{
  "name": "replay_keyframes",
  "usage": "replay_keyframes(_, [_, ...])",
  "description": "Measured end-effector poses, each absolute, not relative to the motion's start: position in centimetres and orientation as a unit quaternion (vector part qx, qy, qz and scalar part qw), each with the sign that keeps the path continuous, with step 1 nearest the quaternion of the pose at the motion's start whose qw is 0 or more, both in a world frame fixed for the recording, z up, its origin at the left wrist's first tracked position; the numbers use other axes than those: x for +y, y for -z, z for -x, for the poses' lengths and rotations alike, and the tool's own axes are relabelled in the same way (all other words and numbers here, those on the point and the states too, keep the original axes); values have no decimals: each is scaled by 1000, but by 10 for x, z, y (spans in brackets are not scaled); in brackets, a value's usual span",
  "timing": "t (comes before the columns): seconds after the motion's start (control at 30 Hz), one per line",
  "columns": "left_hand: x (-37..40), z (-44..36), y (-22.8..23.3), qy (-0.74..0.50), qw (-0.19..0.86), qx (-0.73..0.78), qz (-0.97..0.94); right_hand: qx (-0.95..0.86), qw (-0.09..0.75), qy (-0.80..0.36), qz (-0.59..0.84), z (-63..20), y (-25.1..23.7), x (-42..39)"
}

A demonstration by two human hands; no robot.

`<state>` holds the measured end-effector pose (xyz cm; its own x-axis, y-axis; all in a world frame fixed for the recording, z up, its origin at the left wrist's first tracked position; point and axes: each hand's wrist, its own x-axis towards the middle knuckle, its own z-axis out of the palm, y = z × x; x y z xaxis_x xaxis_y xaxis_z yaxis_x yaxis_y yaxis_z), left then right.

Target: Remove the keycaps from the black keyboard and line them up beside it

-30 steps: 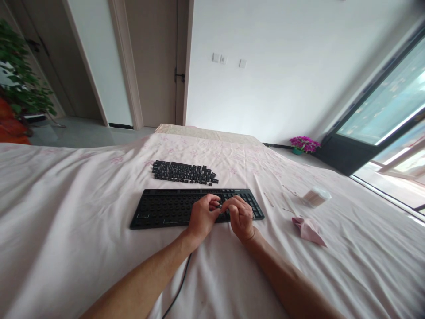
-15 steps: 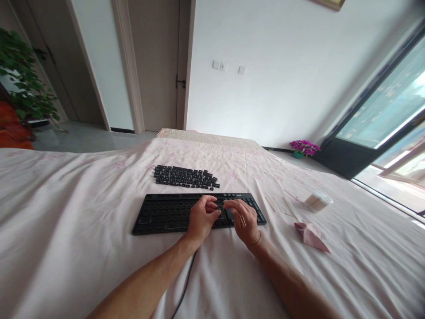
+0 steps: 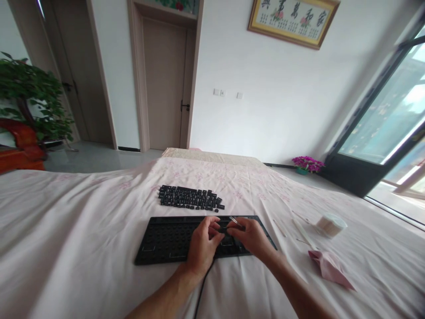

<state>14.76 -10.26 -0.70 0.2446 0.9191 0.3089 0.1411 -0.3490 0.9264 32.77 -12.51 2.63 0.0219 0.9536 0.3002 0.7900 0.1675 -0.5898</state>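
Beside the keyboard [image 3: 166,239] lies cloth [image 3: 331,268]; right fingers [image 3: 246,222] pinch tweezers [image 3: 233,219], left [image 3: 206,225] half-curled, hold unclear.

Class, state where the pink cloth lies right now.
In the head view, the pink cloth lies at lower right, right of the keyboard and below the round container.

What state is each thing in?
Keyboard: flat, partly stripped
Keycaps: loose, grouped in rows
Cable: trailing toward the person
Left hand: curled, grip unclear
Right hand: holding a thin tool
Pink cloth: crumpled
Round tub: lid unclear
Facing door: shut
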Motion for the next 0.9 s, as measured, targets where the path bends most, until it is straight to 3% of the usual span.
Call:
replay_keyframes(0.13, [-99, -142, 6, -423, 273, 448, -739, -664, 369, -133, 637, -345, -37, -78])
replay_keyframes(0.27, [-97, -140, 11, -355, 203, 457, -790, -621, 324, -104, 706, -355, -39, -12])
replay_keyframes(0.5, [-100, -139, 13, -342, 197, 455, -798, -590, 269, -93, 755, -358, -20, 56])
replay_keyframes(0.9, [-101, -139, 8, -329, 206, 454, -802, -561, 184, -109, 800, -356, -2, 79])
